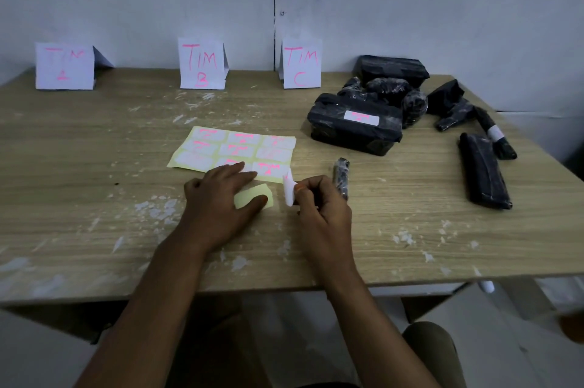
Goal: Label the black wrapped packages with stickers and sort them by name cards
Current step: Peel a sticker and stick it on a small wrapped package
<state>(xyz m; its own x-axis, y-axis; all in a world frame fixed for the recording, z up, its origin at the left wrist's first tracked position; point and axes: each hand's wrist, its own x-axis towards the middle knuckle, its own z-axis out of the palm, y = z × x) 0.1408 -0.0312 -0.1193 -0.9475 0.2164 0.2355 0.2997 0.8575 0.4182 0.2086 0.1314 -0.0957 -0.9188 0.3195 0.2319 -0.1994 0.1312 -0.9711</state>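
Observation:
A yellow sticker sheet (234, 147) with pink-lettered white labels lies mid-table. My left hand (218, 198) presses flat on a torn-off yellow backing piece (249, 196) and the sheet's near edge. My right hand (319, 198) pinches a peeled white sticker (289, 188), held upright. A small black wrapped package (341, 176) lies just right of that hand. A pile of black wrapped packages (379, 100) sits at the back right; the front one (354, 128) carries a white label. Name cards Tim A (64, 67), Tim B (202, 63) and Tim C (301, 63) stand along the back.
The wooden table (94, 166) is flecked with white scraps. A long flat black package (485, 171) and a thin one with a white band (493, 135) lie near the right edge. A grey wall stands behind the cards.

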